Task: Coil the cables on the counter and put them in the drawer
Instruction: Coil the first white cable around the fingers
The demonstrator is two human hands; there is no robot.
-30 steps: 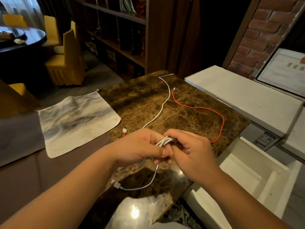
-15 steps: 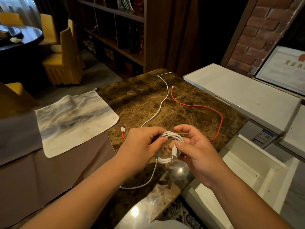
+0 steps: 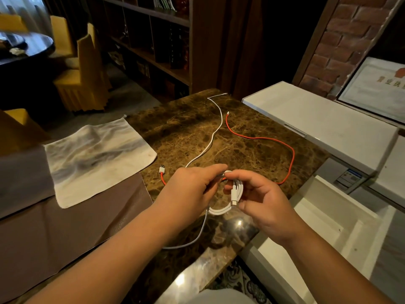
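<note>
Centre frame: left hand [image 3: 192,189] pinches top of white cable coil [image 3: 235,194]; right hand [image 3: 263,200] pinches its plug. Red cable [image 3: 292,159] loose on bench [image 3: 186,132], upper right.

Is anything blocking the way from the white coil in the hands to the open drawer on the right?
Nothing visible does. Both the left hand and the right hand hold the white cable coil above the counter's edge, and the open drawer lies just right of it, with nothing visible inside.
</note>
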